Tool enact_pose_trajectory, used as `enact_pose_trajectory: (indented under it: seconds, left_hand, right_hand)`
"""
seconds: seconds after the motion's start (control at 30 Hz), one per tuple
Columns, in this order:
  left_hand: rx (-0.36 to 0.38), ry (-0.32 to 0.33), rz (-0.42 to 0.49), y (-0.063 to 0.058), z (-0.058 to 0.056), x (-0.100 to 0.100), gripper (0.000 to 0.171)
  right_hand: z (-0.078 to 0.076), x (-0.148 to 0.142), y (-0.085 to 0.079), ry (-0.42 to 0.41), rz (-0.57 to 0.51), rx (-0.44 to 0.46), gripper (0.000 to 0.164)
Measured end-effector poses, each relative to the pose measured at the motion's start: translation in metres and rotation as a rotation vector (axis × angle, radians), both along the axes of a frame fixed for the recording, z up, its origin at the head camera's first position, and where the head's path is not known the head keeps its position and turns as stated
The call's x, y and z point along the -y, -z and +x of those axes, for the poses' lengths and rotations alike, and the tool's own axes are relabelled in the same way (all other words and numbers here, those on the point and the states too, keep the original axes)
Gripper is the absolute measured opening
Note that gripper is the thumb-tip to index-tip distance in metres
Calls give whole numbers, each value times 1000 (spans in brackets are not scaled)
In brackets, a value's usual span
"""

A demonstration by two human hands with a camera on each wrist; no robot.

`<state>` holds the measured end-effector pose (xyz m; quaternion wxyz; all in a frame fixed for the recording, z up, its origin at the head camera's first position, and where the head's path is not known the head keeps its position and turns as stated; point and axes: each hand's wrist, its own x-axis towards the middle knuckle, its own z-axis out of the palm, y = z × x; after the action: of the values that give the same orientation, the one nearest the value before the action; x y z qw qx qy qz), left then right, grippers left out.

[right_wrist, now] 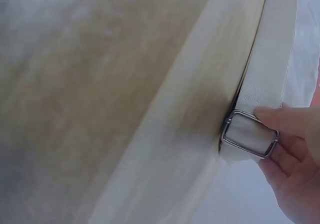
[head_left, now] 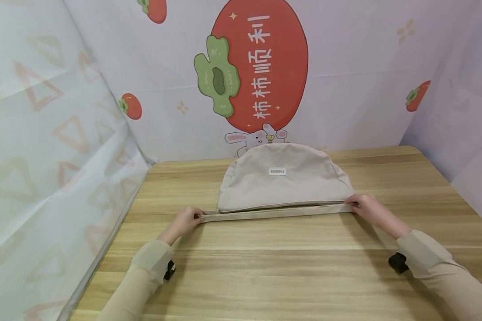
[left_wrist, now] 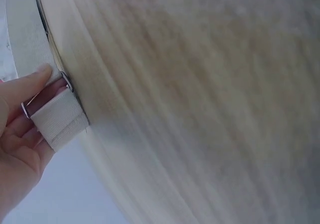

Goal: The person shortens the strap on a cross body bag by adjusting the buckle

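A beige fabric bag (head_left: 261, 187) with a rounded top and a small white "FASHION" label (head_left: 277, 171), which reads upside down, lies on the table. Its flat beige strap (head_left: 265, 215) runs along the bag's near edge, stretched between both hands. My left hand (head_left: 188, 217) pinches the strap's left end. In the left wrist view, thumb and fingers hold webbing beside a metal buckle (left_wrist: 66, 81). At the other end, my right hand (head_left: 363, 207) grips the strap by the bag's lower right corner. A rectangular metal slider (right_wrist: 245, 148) sits against those fingers in the right wrist view.
The wooden table (head_left: 265, 272) extends toward me below the strap. Behind it hangs a white cloth backdrop (head_left: 345, 102) printed with a large red persimmon and a rabbit, touching close to the bag's far edge. White cloth (head_left: 44, 178) also hangs at the left.
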<state>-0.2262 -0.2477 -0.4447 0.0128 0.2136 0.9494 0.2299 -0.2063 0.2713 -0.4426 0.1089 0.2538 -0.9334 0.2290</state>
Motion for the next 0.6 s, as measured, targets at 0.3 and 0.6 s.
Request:
enact_pose_trajectory:
  seconds: [0.3,0.6]
  left_hand:
    - [26,25,23,-3,4,-2,17]
    - [59,27,131,-16,16,3,19]
  right_hand:
    - [0,0,-3,7,-15,49,14]
    - [5,-2,-13,3,-78,62,16]
